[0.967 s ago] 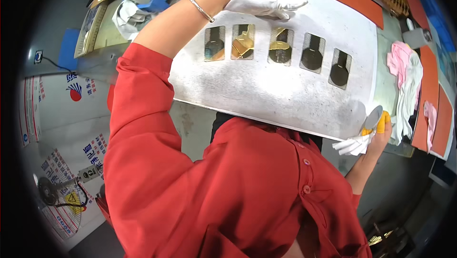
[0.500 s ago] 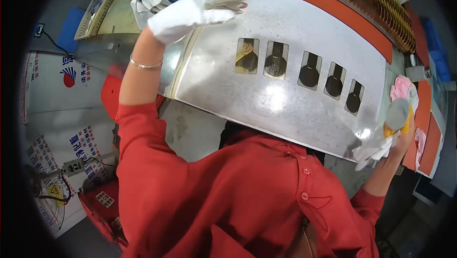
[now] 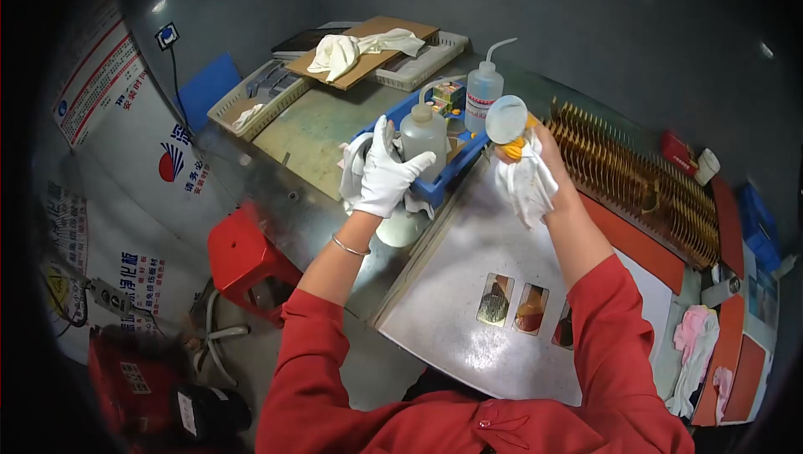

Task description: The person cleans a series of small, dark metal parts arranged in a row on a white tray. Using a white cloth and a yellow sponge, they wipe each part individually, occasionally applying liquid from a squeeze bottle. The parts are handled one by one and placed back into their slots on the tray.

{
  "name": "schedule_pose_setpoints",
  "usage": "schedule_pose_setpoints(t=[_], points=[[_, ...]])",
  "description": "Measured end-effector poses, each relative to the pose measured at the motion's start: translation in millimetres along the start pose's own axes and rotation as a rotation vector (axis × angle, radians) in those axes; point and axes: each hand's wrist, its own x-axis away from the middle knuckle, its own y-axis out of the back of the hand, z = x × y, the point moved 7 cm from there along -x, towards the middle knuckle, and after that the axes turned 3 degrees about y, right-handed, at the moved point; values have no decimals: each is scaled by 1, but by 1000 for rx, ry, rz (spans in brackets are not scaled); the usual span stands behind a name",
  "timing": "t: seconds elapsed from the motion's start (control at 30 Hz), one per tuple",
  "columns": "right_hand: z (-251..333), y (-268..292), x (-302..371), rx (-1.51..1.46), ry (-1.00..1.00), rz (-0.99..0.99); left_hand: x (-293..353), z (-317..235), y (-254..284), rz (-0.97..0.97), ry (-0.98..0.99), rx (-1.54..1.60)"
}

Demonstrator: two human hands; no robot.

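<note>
Moved since earlier frame: left hand (image 3: 386,171), from over the counter (image 3: 452,328) to the bottle (image 3: 424,129); right hand (image 3: 544,148), from the counter's right edge to near the bin (image 3: 433,193), disc (image 3: 506,119) carried along; view turned left.
Left fingers: white-gloved, spread, thumb across the bottle's front; contact cannot be told.
Right fingers: yellow-covered, grasping the disc; white cloth (image 3: 527,182) hangs below them.
Bottle: upright in the blue bin, curved spout, whitish body.
Second bottle (image 3: 484,86): upright, just beyond the disc, spout bent rightward.
Rag (image 3: 355,171): beside the bin, partly behind the glove.
Plates (image 3: 495,299): flat on the counter, two in full view, a third partly behind the right sleeve.
Rack (image 3: 640,182): gold-coloured pieces in rows, right of the right hand, beyond an orange strip (image 3: 633,242).
Cardboard (image 3: 410,29): past the bin, bearing a bundled white cloth.
Basket (image 3: 230,113): left of the cardboard.
Stool (image 3: 242,245): red, left of the left forearm.
Pink cloth (image 3: 693,328): far right.
</note>
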Motion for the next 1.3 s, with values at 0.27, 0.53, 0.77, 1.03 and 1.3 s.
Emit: schedule_pose_setpoints(t=[0.27,0.53,0.77,1.03,1.3], points=[[-36,6,-69,-141,-135,154,-13,0,-21,31,22,-87],[-37,-4,-85,-155,-140,123,-20,13,-26,70,81,18],[-38,-9,-92,-223,-157,216,-18,9,-20,37,82,-24],[-7,-7,-77,-189,-31,302,-19,-3,-27,63,29,-80],[86,21,103,-69,104,-59,53,-108,-70,-99,-505,-138]])
